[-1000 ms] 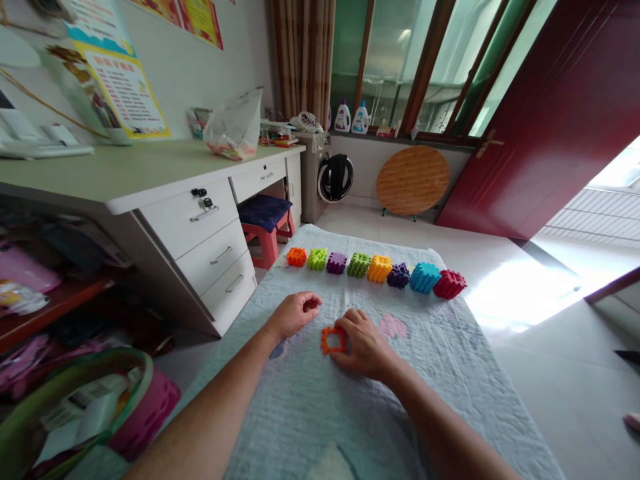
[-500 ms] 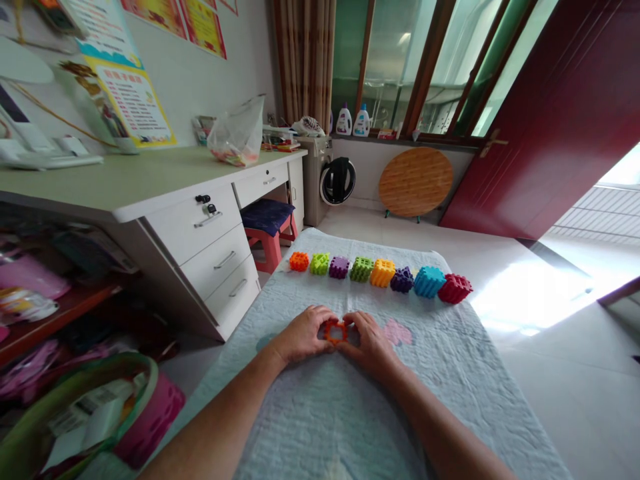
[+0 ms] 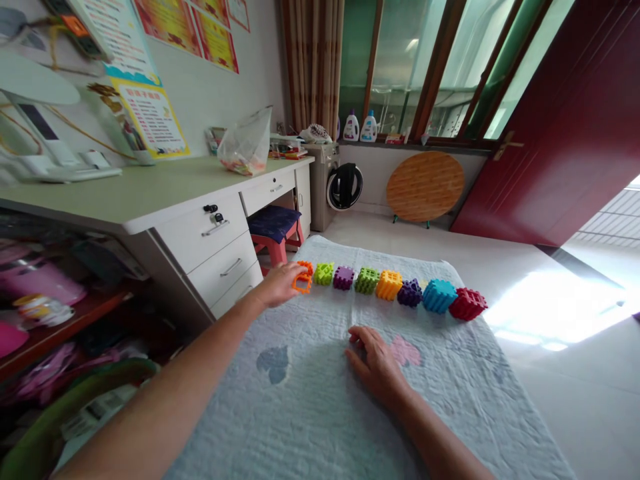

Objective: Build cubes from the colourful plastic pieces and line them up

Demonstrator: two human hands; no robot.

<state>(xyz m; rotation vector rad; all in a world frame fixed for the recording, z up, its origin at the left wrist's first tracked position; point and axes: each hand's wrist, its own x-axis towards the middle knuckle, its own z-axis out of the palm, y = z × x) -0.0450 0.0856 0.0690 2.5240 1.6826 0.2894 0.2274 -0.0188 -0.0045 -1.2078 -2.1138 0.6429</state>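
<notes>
My left hand (image 3: 281, 285) reaches to the left end of a row of coloured toy blocks, its fingers closed on an orange square frame piece (image 3: 303, 283). Behind that piece, partly covered, more orange shows. Rightward along the row stand a lime green block (image 3: 324, 273), a purple block (image 3: 343, 277), a green block (image 3: 367, 281), a yellow block (image 3: 389, 285), a dark purple block (image 3: 410, 292), a blue block (image 3: 439, 295) and a red block (image 3: 469, 304). My right hand (image 3: 375, 363) rests on the cloth, fingers loosely bent and apart, holding nothing.
A pale blue cloth (image 3: 310, 387) covers the surface under the blocks. At left stands a desk (image 3: 165, 193) with drawers, a plastic bag (image 3: 245, 147) on top and a stool (image 3: 275, 230) beside it. A washing machine (image 3: 324, 187) and a round wooden tabletop (image 3: 425, 187) are beyond.
My left hand has carried the orange piece from the middle of the cloth to the row's left end. My right hand has let go of it and stays near the middle.
</notes>
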